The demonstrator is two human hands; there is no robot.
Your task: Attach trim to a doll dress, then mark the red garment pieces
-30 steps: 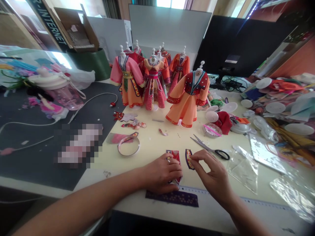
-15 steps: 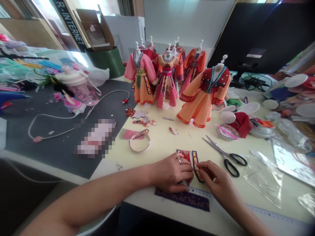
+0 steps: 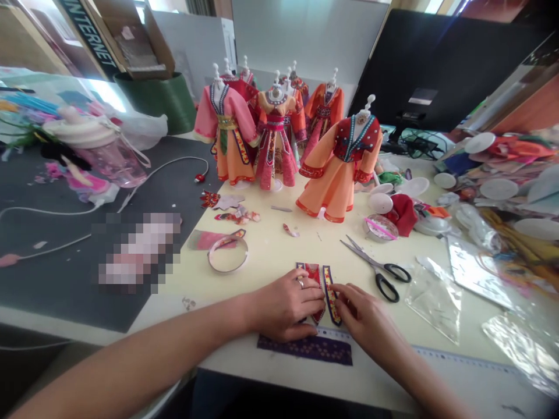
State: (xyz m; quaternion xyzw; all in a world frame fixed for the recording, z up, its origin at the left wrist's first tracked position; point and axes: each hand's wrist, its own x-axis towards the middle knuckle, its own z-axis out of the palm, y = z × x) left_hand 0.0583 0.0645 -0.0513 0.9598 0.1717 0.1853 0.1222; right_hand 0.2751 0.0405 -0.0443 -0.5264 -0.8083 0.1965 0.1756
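My left hand (image 3: 290,305), with a ring on one finger, lies flat over a red pointed fabric piece (image 3: 313,273) and hides much of it. Close along that piece's right side runs a narrow fabric strip (image 3: 329,285), yellow and red with a dark blue border. My right hand (image 3: 356,311) has its thumb and fingertips pinched at the strip's right edge. Below my left hand is a dark purple patterned fabric band (image 3: 305,350), and a clear ruler (image 3: 463,358) passes under my right forearm.
Black-handled scissors (image 3: 378,270) lie right of my hands, near a clear plastic bag (image 3: 437,302). A ring-shaped band (image 3: 227,254) rests at left. Behind stand several dressed doll forms, including one in an orange dress (image 3: 329,180). A small bowl (image 3: 381,228) holds a pink stick.
The view has turned a little to the right, so everything sits further left in the picture. My hands keep nearly the same places on the fabric pieces.
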